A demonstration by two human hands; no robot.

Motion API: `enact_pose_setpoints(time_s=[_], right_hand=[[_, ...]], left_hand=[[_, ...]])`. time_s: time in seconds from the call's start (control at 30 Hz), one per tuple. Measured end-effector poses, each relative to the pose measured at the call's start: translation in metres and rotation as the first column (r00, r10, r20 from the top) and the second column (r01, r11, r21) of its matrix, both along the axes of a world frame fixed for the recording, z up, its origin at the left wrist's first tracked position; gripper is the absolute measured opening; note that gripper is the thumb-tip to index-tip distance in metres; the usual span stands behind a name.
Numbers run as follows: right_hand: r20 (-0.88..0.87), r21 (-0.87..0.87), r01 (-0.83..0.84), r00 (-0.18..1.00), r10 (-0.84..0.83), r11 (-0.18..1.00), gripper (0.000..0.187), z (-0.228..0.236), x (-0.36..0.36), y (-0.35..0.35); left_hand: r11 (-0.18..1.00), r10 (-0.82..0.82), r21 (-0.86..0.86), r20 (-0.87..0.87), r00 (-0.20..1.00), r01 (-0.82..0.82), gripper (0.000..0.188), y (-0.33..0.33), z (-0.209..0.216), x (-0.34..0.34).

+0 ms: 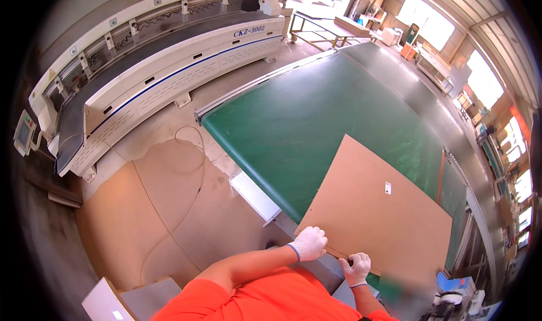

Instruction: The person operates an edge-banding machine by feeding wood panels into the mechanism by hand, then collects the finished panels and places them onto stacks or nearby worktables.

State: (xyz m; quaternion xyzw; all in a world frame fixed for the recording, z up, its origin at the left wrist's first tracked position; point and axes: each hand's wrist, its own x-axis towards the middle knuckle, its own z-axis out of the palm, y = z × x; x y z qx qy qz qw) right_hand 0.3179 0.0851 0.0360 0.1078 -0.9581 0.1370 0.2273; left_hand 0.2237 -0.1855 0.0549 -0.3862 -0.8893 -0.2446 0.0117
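Observation:
A large flat brown board (367,202) with a small white label lies on a green conveyor belt (293,123), its near edge toward me. Both of my hands wear white knit gloves. At the board's near left corner, my left hand (309,243) is closed on the edge. Farther right along that same edge, my right hand (355,269) grips with curled fingers, its thumb and fingertips at the rim. The undersides of both grips are hidden. A blurred patch covers the area just right of my right hand.
A long white machine (186,72) with a dark bed stands at the left, its control panel (25,132) at the near end. A thin hose (197,191) loops over brown sheeting on the floor. Metal rails (474,208) run along the belt's right. A blue box (457,284) sits lower right.

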Motion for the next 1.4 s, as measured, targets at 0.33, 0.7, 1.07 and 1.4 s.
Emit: enact_pose_setpoints(time_s=[0.33, 0.7, 1.07, 1.4], right_hand=[[0.059, -0.046, 0.014, 0.998, -0.011, 0.999, 0.041, 0.002, -0.050, -0.114], [0.108, -0.396, 0.164, 0.985, -0.131, 0.903, 0.024, 0.044, -0.201, -0.322], [0.029, -0.555, 0.638, 0.656, -0.754, 0.533, 0.017, 0.023, -0.296, -0.453], [0.407, -0.697, -0.274, 0.610, -0.680, -0.663, 0.055, -0.036, -0.337, -0.558]], left_hand=[[0.671, -0.172, 0.132, 0.985, 0.020, -0.730, 0.052, -0.153, -0.031, -0.081], [0.639, -0.054, 0.056, 0.998, 0.027, -0.767, 0.039, -0.350, 0.021, -0.238], [0.606, 0.011, 0.097, 0.991, 0.131, -0.790, 0.041, -0.594, 0.040, -0.422], [0.603, 0.019, 0.161, 0.976, 0.216, -0.782, 0.023, -0.791, 0.063, -0.586]])
